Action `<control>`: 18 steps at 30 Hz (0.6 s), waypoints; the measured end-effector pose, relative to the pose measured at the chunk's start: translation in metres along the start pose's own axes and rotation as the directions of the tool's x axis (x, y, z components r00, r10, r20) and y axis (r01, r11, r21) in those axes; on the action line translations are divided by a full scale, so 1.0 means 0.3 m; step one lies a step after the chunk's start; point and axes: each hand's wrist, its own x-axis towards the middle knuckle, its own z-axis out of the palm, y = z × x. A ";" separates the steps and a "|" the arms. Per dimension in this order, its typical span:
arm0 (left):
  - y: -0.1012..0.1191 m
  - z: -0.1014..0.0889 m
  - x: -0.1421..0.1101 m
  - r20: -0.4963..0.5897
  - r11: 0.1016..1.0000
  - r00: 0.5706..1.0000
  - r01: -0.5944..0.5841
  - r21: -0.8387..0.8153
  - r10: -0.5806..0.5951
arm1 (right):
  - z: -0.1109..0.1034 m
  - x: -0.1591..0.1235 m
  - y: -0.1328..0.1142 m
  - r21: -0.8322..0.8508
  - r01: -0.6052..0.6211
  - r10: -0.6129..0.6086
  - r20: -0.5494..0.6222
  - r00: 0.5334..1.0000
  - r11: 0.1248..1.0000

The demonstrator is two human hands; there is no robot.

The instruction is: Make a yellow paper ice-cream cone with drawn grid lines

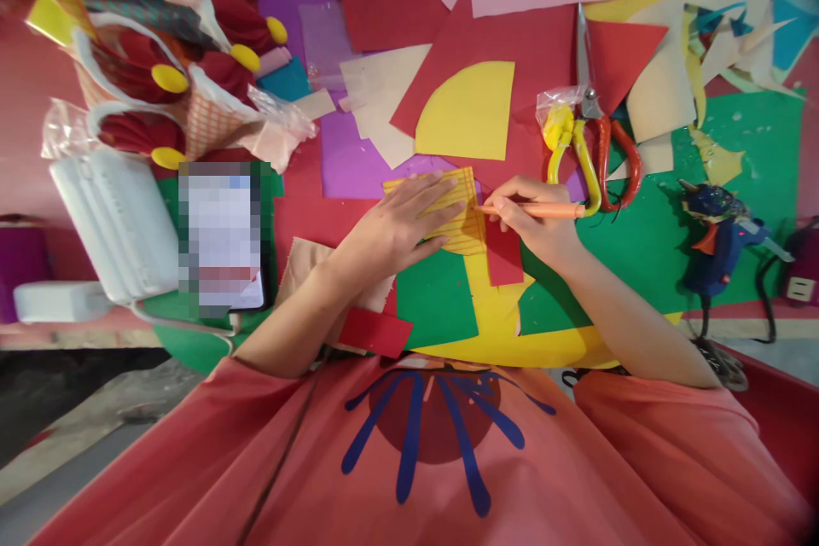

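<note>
My left hand (409,226) lies flat with fingers spread on a yellow paper piece (464,226) marked with orange lines. An orange marker (550,210) is gripped in my right hand (541,226), its tip touching the paper's right side. Part of the lined piece is hidden under my left hand. Just above it lies a plain yellow quarter-circle (470,115) on red paper. Scissors (589,102) with one yellow and one red handle rest beyond my right hand, beside a small yellow item in clear plastic (559,124).
A phone (223,239) lies left of my left arm, next to a white box-shaped device (115,226). Paper cones with dark red filling (144,77) crowd the upper left. A blue glue gun (720,252) with a cord lies at right. Paper scraps (723,55) cover the upper right.
</note>
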 end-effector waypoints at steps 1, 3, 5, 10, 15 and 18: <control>0.000 -0.001 0.000 0.000 1.000 1.000 -0.002 0.000 0.002 | 0.000 0.001 -0.003 -0.008 -0.001 0.001 0.002 1.000 1.000; -0.001 -0.001 0.001 0.001 1.000 1.000 -0.003 -0.006 0.003 | 0.001 0.002 -0.009 -0.014 -0.008 0.008 0.010 1.000 1.000; -0.003 0.002 0.001 -0.001 1.000 1.000 -0.003 -0.012 0.003 | 0.002 0.005 -0.016 -0.009 -0.017 0.018 0.022 1.000 1.000; -0.007 0.014 0.001 -0.031 1.000 0.999 -0.011 0.001 0.011 | 0.001 0.011 -0.025 0.036 -0.085 0.083 0.044 0.996 0.996; -0.008 0.016 0.000 -0.025 1.000 1.000 0.003 0.008 -0.003 | -0.001 0.009 -0.013 0.104 -0.111 0.111 0.007 0.994 0.988; -0.014 0.015 0.000 -0.016 1.000 1.000 0.001 0.011 -0.001 | 0.002 0.004 -0.005 0.122 -0.095 0.098 -0.020 0.995 0.988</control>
